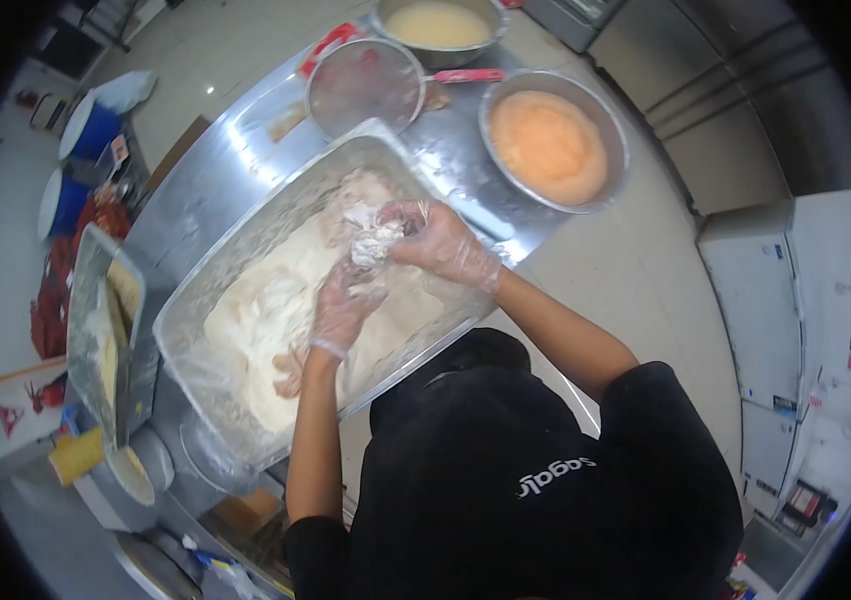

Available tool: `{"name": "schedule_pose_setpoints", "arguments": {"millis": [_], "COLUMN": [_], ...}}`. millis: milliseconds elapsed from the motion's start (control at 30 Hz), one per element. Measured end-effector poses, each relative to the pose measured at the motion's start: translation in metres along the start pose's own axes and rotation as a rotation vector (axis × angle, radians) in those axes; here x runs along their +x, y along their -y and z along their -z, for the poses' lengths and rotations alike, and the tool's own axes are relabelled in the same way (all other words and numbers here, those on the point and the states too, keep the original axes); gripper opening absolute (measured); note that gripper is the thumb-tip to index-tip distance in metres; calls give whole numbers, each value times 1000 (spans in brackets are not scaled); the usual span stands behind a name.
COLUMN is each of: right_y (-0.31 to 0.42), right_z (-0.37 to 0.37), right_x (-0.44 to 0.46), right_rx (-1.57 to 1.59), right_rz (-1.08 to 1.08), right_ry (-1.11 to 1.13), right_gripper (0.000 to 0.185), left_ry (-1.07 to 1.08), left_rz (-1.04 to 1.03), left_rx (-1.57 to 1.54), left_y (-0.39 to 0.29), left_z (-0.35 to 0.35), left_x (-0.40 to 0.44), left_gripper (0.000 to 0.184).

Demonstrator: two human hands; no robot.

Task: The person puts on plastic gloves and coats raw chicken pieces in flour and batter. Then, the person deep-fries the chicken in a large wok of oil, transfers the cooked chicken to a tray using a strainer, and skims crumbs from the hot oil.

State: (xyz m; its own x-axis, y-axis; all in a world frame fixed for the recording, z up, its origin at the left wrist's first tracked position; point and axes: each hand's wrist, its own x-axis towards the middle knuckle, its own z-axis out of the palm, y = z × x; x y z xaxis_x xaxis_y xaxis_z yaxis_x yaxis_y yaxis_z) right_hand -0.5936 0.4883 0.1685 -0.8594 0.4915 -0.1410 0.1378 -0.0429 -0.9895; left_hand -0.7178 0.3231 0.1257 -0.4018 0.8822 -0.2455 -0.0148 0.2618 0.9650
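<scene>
One flour-coated lump (pixel 375 243) sits between the gloved left hand (pixel 345 303) and gloved right hand (pixel 440 240), both curled closed on it, over flour (pixel 265 300) toward the right edge of the rectangular tub (pixel 385 150) on the steel bench (pixel 185 220).

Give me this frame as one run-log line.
left hand: touching white powder-coated lump | right hand: holding it | below: white powder in rectangular grey tub

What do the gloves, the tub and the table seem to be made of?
Gloves: thin, clear plastic film; the hands show through its shiny wrinkles.
Tub: probably glossy, translucent plastic, though floury smears leave this open.
Table: likely stainless steel, smooth and silvery with bright glare.
</scene>
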Motion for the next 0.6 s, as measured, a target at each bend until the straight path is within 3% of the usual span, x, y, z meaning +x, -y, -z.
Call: {"name": "schedule_pose_setpoints", "arguments": {"millis": [100, 200, 267, 300, 400, 433, 533, 600], "right_y": [29, 30, 25, 17, -5, -1, -9, -15], "right_z": [25, 23, 12, 4, -17, -20, -34, -42], "right_x": [-9, -13, -15, -15, -11, -13, -14, -10], "right_rx": [-26, 80, 38, -214, -411, -431, -244, -96], "right_rz": [-22, 53, 111, 195, 468, 343, 375, 325], "right_ry": [63, 169, 264, 226, 116, 152, -52, -14], "right_gripper": [37, 35, 32, 30, 29, 38, 52, 57], "left_ry": [165, 95, 55, 21, -235, -325, -397, -388], "left_rz": [-1, 194, 47, -34, 12, 48, 74, 80], "left_rx": [-493, -1076, -1288, -1388, -1355, -1358, -1314, -1251], "left_y": [-38, -69, -68, -65, -23, -28, -30, -27], "left_z": [-13, -36, -44, -44, -33, -34, -30, -25], "left_x": [-4, -3, -2, -2, 14, 16, 16, 13], "left_gripper": [73, 71, 63, 59, 45, 34, 28, 21]}}
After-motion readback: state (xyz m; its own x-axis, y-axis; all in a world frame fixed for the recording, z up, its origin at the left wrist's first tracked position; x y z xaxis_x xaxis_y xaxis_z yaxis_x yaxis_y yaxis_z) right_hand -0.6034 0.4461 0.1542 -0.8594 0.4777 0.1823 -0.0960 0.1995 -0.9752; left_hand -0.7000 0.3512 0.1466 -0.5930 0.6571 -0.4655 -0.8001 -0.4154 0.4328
